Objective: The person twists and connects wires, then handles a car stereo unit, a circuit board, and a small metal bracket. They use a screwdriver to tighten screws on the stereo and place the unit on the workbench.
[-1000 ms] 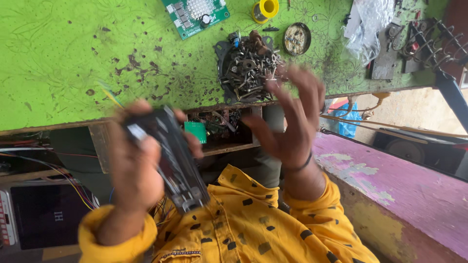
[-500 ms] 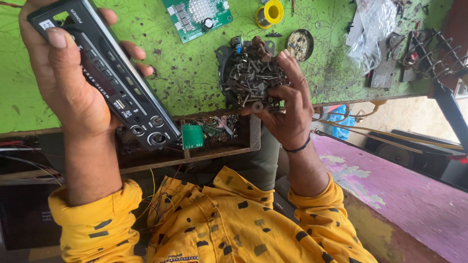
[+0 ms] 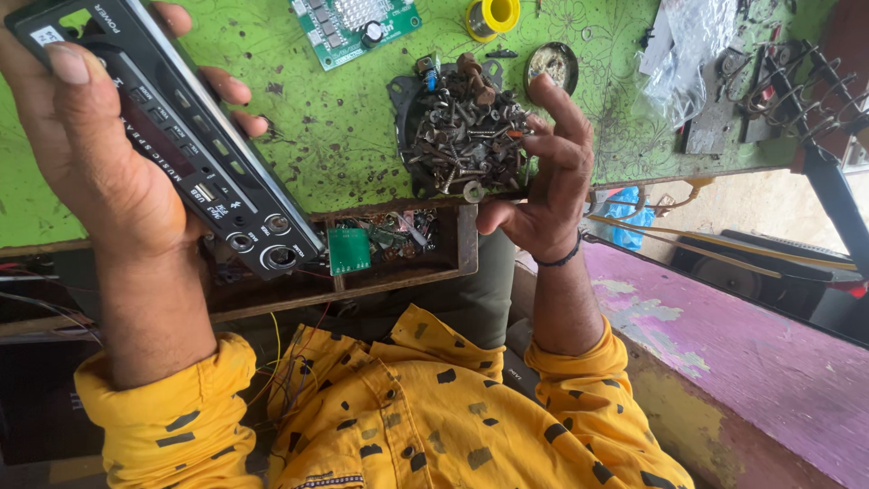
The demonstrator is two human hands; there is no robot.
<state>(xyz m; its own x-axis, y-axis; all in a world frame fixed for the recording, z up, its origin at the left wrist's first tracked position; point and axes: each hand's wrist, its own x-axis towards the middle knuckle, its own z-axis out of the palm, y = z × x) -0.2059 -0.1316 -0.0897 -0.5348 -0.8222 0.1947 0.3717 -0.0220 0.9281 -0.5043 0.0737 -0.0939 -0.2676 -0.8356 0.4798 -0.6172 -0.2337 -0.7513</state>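
black faceplate (image 3: pixel 181 145) gripped in left hand (image 3: pixel 100 172); right hand (image 3: pixel 543 190) touches screw pile (image 3: pixel 466 136) at bench edge.

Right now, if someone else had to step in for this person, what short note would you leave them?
Left hand: gripping a black car-stereo faceplate, raised over the green workbench.
Right hand: fingers spread at the pile of screws on a dark plate; whether it has pinched one I cannot tell.
Nearby: a small green circuit board in the open wooden drawer.
Done: faceplate in hand. Left: no screw visibly fitted yet.
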